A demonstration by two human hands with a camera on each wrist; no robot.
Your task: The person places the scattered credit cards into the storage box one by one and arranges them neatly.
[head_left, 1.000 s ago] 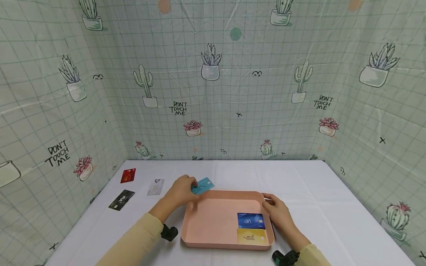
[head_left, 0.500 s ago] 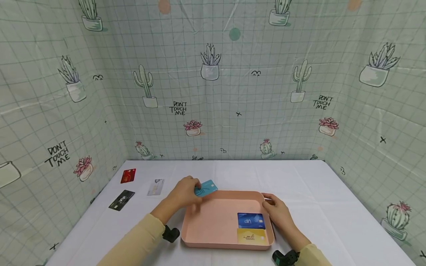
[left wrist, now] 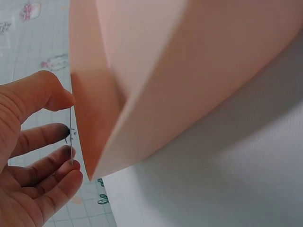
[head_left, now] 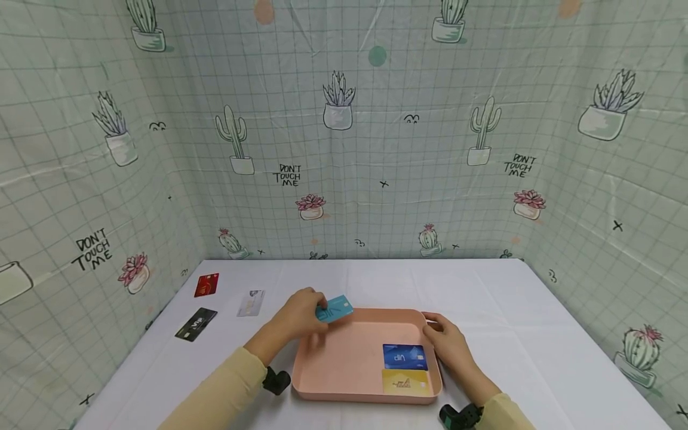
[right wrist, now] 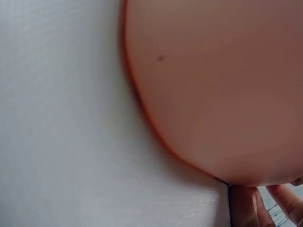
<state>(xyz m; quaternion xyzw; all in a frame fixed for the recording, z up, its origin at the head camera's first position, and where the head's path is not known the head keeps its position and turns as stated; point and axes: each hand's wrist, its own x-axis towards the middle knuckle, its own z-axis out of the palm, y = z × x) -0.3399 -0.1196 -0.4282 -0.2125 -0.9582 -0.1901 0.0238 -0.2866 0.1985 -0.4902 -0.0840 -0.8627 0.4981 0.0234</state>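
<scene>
In the head view, my left hand (head_left: pixel 301 313) pinches a light blue bank card (head_left: pixel 337 308) by its left end, above the far left corner of a pink tray (head_left: pixel 338 367). The left wrist view has that card (left wrist: pixel 71 137) edge-on, a thin line between thumb and fingertips, beside the tray wall. My right hand (head_left: pixel 450 343) holds the tray's right rim near the far corner; only some of its fingers (right wrist: pixel 244 205) show in the right wrist view. Inside the tray, at the right, lie a dark blue VIP card (head_left: pixel 405 357) and a yellow card (head_left: pixel 405 383) below it.
On the white table (head_left: pixel 484 286), left of the tray, lie a red card (head_left: pixel 206 285), a black VIP card (head_left: pixel 196 324) and a pale silvery card (head_left: pixel 251 303). A patterned cloth (head_left: pixel 387 149) hangs behind and at both sides.
My left hand has moved slightly right and lower with the light blue card, which now overlaps the tray's far left corner in view. The right hand and tray have stayed put.
</scene>
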